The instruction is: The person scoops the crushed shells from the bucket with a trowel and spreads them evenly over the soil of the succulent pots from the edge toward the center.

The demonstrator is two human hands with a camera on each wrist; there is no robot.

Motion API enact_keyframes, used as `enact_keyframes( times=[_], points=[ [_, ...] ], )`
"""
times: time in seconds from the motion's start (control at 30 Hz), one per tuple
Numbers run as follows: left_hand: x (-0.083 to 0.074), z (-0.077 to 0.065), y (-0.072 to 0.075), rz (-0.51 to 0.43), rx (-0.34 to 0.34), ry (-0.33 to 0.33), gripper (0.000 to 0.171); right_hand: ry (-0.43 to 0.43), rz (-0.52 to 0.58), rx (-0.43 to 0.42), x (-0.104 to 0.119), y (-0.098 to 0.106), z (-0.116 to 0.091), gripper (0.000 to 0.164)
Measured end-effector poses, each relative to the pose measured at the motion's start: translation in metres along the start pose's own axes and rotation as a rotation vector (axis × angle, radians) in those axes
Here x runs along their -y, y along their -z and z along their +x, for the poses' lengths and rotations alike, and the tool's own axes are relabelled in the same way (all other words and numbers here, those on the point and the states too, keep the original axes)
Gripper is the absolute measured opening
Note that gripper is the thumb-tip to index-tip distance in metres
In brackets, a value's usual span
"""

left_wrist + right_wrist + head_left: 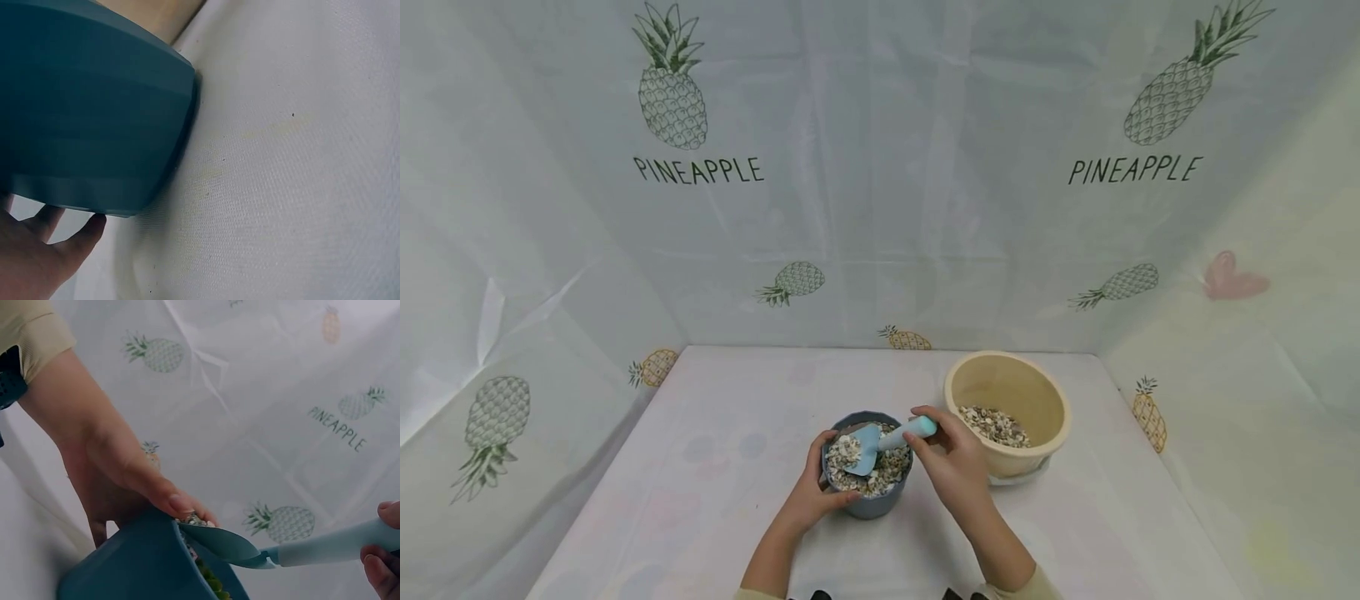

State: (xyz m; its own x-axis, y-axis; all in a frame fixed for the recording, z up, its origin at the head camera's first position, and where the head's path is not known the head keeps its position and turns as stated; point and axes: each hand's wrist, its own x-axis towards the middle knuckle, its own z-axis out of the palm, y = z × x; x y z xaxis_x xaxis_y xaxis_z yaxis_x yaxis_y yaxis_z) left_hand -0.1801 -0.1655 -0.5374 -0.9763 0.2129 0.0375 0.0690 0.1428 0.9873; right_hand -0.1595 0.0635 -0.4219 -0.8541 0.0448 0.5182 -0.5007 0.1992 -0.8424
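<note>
Near the front of the table stands a blue plant pot [868, 507], filled with small mixed pebbles [887, 478]. My left hand [812, 493] grips its left side, thumb at the front near the rim and fingers around the side; the left wrist view shows fingertips [94, 228] against the pot wall. In my right hand [961, 467], thumb and fingers pinch the pale handle of a light blue toy shovel [867, 450]. Its scoop lies over the pot's opening with pebbles at it. Green succulent-like leaves [212, 582] show inside the rim in the right wrist view.
Right of the blue pot is a larger cream pot [1048, 408] on a saucer [1022, 477], with pebbles [995, 425] at its bottom. A pale cloth covers the table [722, 475]. Pineapple-printed sheets [880, 208] hang at the back and both sides.
</note>
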Motion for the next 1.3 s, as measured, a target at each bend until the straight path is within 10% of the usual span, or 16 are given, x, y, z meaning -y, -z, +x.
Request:
enact_keyframes(
  times=[1.3],
  points=[
    [0.005,0.000,0.000,-0.046,0.015,-0.027,0.099,0.115,-0.109,0.077,-0.015,-0.002,0.028,0.031]
  ],
)
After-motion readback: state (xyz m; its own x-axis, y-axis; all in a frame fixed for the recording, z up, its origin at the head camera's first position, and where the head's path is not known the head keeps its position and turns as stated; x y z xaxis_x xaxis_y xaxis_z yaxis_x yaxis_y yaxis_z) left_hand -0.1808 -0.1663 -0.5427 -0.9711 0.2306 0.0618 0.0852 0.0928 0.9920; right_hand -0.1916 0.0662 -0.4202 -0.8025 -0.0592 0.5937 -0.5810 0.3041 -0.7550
